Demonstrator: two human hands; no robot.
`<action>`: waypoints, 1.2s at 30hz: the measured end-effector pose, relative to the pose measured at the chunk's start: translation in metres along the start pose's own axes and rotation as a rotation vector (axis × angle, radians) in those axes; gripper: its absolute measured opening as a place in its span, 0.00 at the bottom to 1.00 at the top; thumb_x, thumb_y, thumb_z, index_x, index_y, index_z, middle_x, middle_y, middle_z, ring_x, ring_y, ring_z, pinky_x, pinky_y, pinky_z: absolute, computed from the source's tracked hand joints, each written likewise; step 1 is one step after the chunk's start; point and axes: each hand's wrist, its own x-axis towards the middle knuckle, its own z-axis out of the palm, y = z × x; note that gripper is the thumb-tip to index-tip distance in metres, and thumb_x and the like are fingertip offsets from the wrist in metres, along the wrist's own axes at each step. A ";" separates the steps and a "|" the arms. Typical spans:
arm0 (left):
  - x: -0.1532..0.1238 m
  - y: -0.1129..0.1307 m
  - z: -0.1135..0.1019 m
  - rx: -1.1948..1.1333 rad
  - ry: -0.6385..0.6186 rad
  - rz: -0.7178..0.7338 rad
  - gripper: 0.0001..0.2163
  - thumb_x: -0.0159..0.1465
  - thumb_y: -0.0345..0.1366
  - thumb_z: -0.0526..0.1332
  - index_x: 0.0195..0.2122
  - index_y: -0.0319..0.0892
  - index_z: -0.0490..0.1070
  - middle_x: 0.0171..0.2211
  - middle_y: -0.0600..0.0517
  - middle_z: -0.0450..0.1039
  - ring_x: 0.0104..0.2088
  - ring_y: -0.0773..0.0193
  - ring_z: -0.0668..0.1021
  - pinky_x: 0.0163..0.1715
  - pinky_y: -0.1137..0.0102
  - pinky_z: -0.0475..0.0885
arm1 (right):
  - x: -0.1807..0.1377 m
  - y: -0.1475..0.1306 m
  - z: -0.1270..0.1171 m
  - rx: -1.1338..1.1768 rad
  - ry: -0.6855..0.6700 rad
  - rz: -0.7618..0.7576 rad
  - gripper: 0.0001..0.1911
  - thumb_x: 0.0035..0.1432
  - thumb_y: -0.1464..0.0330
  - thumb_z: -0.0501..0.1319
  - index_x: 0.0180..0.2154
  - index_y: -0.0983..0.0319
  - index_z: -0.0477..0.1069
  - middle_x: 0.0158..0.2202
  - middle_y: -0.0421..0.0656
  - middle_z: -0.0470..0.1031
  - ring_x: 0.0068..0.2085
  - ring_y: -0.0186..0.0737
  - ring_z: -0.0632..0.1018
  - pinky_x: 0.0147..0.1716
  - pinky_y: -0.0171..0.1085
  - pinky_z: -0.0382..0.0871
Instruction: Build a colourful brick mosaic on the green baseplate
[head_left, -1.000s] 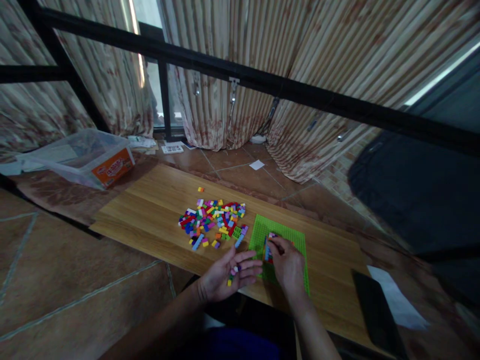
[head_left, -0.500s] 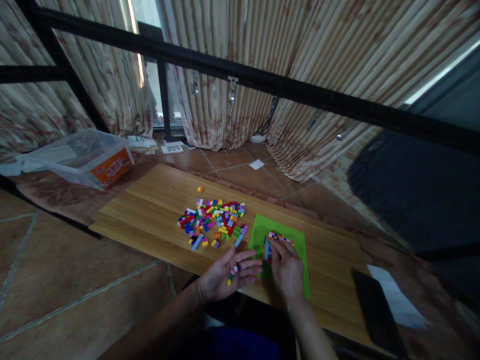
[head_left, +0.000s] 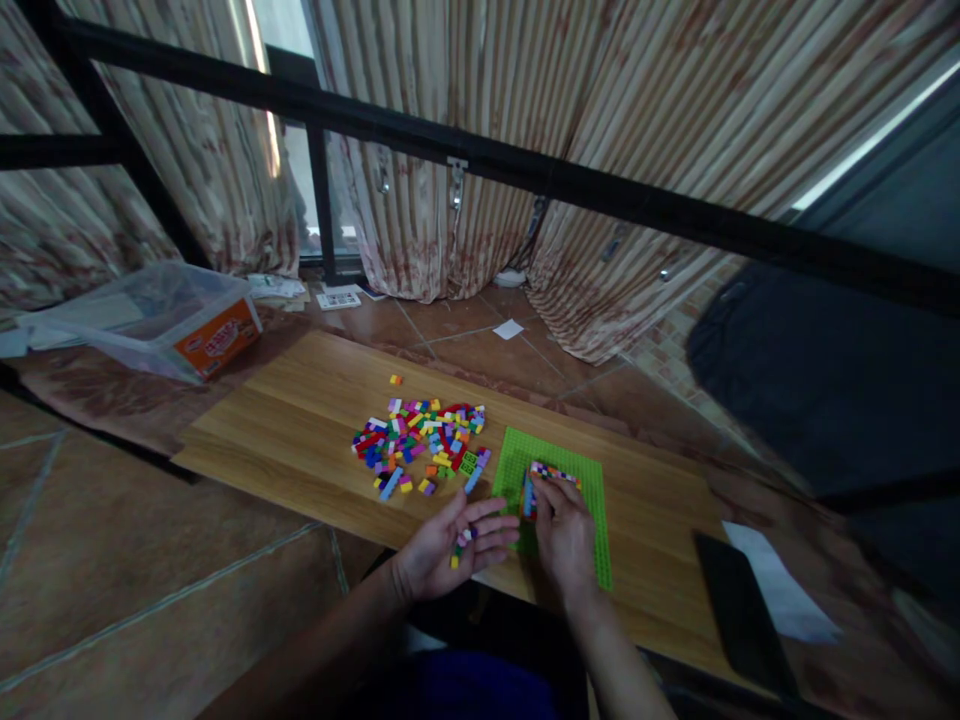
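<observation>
A green baseplate (head_left: 585,480) lies on a low wooden board (head_left: 300,420). A small build of coloured bricks (head_left: 551,472) stands on the plate. My right hand (head_left: 564,532) rests on the plate with its fingers curled against the near side of that build. Palm up at the board's near edge, my left hand (head_left: 450,545) lies with its fingers spread and cradles several small loose bricks (head_left: 461,543). A pile of loose coloured bricks (head_left: 424,440) is spread on the board left of the plate.
A clear plastic box (head_left: 150,315) with an orange label sits on the tiled floor at the left. A dark flat phone-like object (head_left: 739,615) lies on the board's right end, next to a white paper (head_left: 784,590). Curtains and a black rail stand behind.
My right hand has drawn back a little toward me, uncovering the top row of the build. My left hand has stayed palm up with the bricks.
</observation>
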 end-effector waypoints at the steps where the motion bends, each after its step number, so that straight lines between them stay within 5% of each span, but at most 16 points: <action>1: 0.000 0.000 0.000 -0.001 -0.005 0.001 0.25 0.64 0.50 0.48 0.52 0.35 0.65 0.51 0.38 0.69 0.50 0.55 0.73 0.50 0.64 0.61 | 0.000 0.000 0.000 0.005 0.000 0.003 0.18 0.63 0.65 0.48 0.43 0.63 0.74 0.43 0.50 0.74 0.46 0.44 0.72 0.47 0.44 0.66; 12: 0.000 0.000 -0.002 -0.034 -0.067 0.011 0.26 0.64 0.51 0.47 0.53 0.34 0.64 0.49 0.38 0.70 0.50 0.55 0.72 0.51 0.63 0.60 | -0.014 -0.033 -0.020 0.075 -0.017 0.021 0.15 0.62 0.64 0.51 0.43 0.60 0.73 0.42 0.47 0.75 0.42 0.42 0.74 0.44 0.43 0.68; 19: -0.001 0.002 0.000 -0.156 -0.037 -0.015 0.22 0.66 0.46 0.46 0.52 0.36 0.65 0.33 0.49 0.74 0.25 0.71 0.73 0.31 0.76 0.66 | -0.036 -0.064 -0.007 0.168 -0.303 -0.119 0.13 0.60 0.68 0.53 0.44 0.56 0.73 0.42 0.45 0.72 0.43 0.41 0.73 0.42 0.39 0.69; 25: -0.002 0.004 0.006 -0.182 -0.029 0.010 0.22 0.67 0.45 0.45 0.54 0.36 0.63 0.34 0.49 0.73 0.27 0.71 0.73 0.31 0.76 0.65 | -0.035 -0.066 0.005 0.142 -0.287 -0.132 0.12 0.59 0.69 0.54 0.41 0.57 0.74 0.41 0.45 0.72 0.43 0.42 0.73 0.43 0.41 0.69; 30: -0.002 0.002 0.004 -0.156 -0.025 -0.003 0.23 0.66 0.47 0.46 0.51 0.34 0.66 0.32 0.47 0.73 0.27 0.70 0.73 0.31 0.75 0.65 | -0.035 -0.066 -0.001 0.225 -0.261 0.001 0.10 0.59 0.67 0.55 0.38 0.58 0.74 0.39 0.44 0.74 0.40 0.40 0.75 0.41 0.39 0.69; 36: -0.001 0.000 0.000 -0.098 -0.063 0.011 0.24 0.65 0.48 0.46 0.50 0.35 0.68 0.41 0.42 0.74 0.44 0.59 0.74 0.51 0.64 0.60 | -0.032 -0.053 -0.011 0.462 -0.148 0.323 0.13 0.55 0.62 0.58 0.38 0.61 0.75 0.36 0.44 0.78 0.36 0.41 0.78 0.35 0.38 0.71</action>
